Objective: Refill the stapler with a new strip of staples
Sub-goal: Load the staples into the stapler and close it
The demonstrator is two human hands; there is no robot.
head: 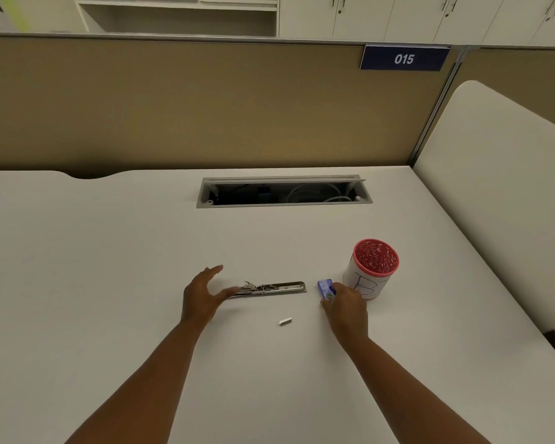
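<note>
The fingers (228, 291) of the left hand (199, 299) are spread wide and hold nothing; one fingertip reaches the left end of the long silver metal stapler (269, 288), which lies opened flat on the white bench (109, 267) at the centre of the frame. The right hand (346, 307) has its fingers (329, 299) curled onto a small blue staple box (325, 287) just right of the stapler's far end; whether it grips the box firmly cannot be told. A short silver strip of staples (285, 321) lies alone on the bench, below the stapler and between the two forearms. Just right of the box stands a white cup with a red patterned rim (370, 269). Further up the frame, a grey cable hatch (284, 190) is let into the bench, and a dark blue sign reading 015 (404, 58) hangs on the tan partition (173, 107).
</note>
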